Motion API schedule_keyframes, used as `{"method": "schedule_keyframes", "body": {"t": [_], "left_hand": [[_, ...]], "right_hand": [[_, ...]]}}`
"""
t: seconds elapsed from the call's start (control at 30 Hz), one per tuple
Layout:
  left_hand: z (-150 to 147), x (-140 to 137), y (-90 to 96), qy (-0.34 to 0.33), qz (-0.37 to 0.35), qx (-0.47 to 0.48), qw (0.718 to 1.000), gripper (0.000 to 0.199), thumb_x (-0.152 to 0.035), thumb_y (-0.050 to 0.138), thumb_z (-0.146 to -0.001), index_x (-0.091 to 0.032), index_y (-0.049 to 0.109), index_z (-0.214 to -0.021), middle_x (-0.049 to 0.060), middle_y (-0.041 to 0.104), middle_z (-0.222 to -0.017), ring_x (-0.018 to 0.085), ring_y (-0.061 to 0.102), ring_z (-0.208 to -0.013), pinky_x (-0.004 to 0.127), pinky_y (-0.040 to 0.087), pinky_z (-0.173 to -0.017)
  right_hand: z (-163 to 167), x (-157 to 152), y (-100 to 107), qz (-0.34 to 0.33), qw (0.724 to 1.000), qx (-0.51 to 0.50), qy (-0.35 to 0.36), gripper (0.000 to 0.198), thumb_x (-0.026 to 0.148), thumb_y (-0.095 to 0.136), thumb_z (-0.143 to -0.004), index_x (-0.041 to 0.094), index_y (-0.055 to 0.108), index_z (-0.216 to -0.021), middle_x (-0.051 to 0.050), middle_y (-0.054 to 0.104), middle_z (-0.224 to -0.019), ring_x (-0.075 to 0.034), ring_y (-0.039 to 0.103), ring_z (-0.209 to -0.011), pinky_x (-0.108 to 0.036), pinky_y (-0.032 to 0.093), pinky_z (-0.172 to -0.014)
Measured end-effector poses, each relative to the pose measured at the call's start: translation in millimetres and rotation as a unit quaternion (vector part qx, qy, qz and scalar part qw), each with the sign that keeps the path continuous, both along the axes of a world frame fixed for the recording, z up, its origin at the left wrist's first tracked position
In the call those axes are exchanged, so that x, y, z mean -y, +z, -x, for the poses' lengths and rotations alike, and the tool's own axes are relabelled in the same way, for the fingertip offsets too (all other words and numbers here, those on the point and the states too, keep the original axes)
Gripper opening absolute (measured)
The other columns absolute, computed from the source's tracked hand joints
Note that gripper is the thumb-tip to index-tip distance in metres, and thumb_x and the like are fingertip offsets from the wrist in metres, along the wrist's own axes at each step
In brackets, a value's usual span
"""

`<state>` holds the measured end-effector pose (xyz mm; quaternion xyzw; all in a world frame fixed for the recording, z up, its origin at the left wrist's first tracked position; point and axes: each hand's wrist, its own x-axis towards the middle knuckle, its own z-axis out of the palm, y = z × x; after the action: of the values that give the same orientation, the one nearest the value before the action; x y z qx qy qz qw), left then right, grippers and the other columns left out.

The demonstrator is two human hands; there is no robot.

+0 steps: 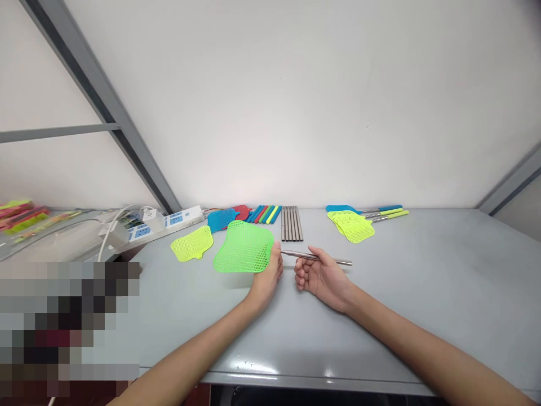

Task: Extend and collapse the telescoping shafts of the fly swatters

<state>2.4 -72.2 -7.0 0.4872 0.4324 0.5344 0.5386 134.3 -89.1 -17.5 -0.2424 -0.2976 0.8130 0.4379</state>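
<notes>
My left hand point(269, 272) is closed on the neck of a green fly swatter head point(245, 248), a perforated plastic paddle held above the table. In my right hand point(321, 276) a silver metal rod point(342, 261) lies pinched between thumb and fingers. The rod's thin end points left and reaches my left thumb, at the swatter's neck; whether it is inside the neck is hidden by my fingers. Left of the green paddle, a yellow fly swatter head point(192, 244) lies flat on the table.
Behind my hands lie several metal rods point(291, 224) and coloured handles point(265, 214). Blue point(220, 219) and red swatter heads point(243, 212) are beside them. Several swatters with handles point(353, 225) lie back right. A power strip point(181, 219) runs along the left. The wall point(296, 113) bounds the table point(422, 282).
</notes>
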Motion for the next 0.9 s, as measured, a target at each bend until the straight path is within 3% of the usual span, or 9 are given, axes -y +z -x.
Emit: {"method": "schedule_keyframes", "body": {"t": [0.17,0.57,0.73,0.9], "left_hand": [[1,1,-0.8,-0.047,-0.019,-0.040,0.998,0.042,-0.050,0.041,-0.075,-0.018,0.030,-0.051,-0.007,0.026,-0.044,0.006,0.027,-0.038,0.020,0.024,-0.040],[6,0,2.0,-0.066,-0.066,-0.148,0.985,0.039,-0.049,0.036,-0.078,-0.018,0.035,-0.053,-0.007,0.031,-0.045,0.007,0.033,-0.041,0.021,0.031,-0.047],[7,2,3.9,-0.138,-0.124,-0.236,0.954,0.028,-0.043,0.036,-0.080,-0.020,0.046,-0.067,-0.003,0.051,-0.065,0.011,0.051,-0.069,0.024,0.038,-0.073],[15,1,3.3,-0.130,-0.111,-0.317,0.933,0.027,-0.045,0.038,-0.078,-0.021,0.052,-0.080,0.000,0.058,-0.082,0.015,0.053,-0.084,0.027,0.037,-0.082]], "right_hand": [[3,2,1,-0.022,0.999,0.027,-0.001,0.041,0.046,0.038,-0.077,0.012,0.058,-0.065,-0.002,0.048,-0.059,-0.013,0.046,-0.055,-0.027,0.033,-0.060],[3,1,0,-0.031,0.999,0.029,-0.014,0.040,0.044,0.037,-0.078,0.012,0.057,-0.065,-0.001,0.047,-0.057,-0.012,0.046,-0.054,-0.027,0.033,-0.058],[2,-1,1,-0.021,0.999,0.019,-0.023,0.040,0.043,0.038,-0.078,0.013,0.055,-0.058,-0.001,0.048,-0.057,-0.012,0.046,-0.054,-0.027,0.033,-0.059],[1,-1,1,-0.020,0.999,0.014,-0.028,0.040,0.043,0.038,-0.078,0.013,0.055,-0.057,-0.001,0.048,-0.056,-0.012,0.046,-0.052,-0.027,0.033,-0.059]]}}
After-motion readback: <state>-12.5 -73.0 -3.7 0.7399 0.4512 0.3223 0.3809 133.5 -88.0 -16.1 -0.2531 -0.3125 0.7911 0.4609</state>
